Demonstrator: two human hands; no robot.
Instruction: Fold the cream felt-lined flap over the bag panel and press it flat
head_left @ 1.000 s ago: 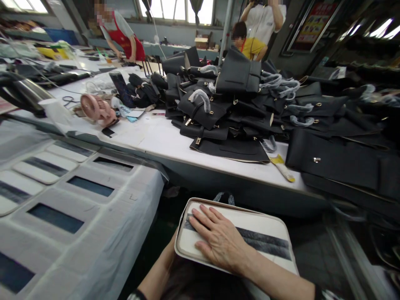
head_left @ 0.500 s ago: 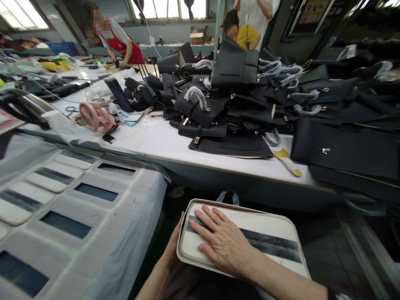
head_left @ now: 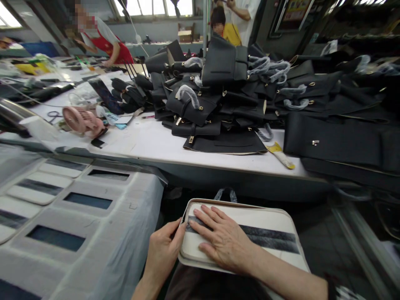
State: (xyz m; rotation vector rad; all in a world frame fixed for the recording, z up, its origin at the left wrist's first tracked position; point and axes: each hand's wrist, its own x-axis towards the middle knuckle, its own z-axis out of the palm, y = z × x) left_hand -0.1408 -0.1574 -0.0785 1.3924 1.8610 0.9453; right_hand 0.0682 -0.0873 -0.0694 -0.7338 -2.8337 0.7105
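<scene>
A cream rectangular panel with a dark fuzzy strip across it and a tan rim lies on my lap below the table edge. My right hand rests flat on its left half, fingers spread over the strip. At the panel's left edge my left hand grips it, thumb up against the rim. Just beyond the panel's far edge a bit of clear plastic sticks up.
A white table in front carries a heap of black leather bags and flat pieces, a pink fan and scissors. Left, a white-covered bench has dark slots and cream panels. People stand at the far end.
My left hand has come up from under the panel and now holds its left edge. My right hand has stayed flat on top. The view has shifted slightly.
</scene>
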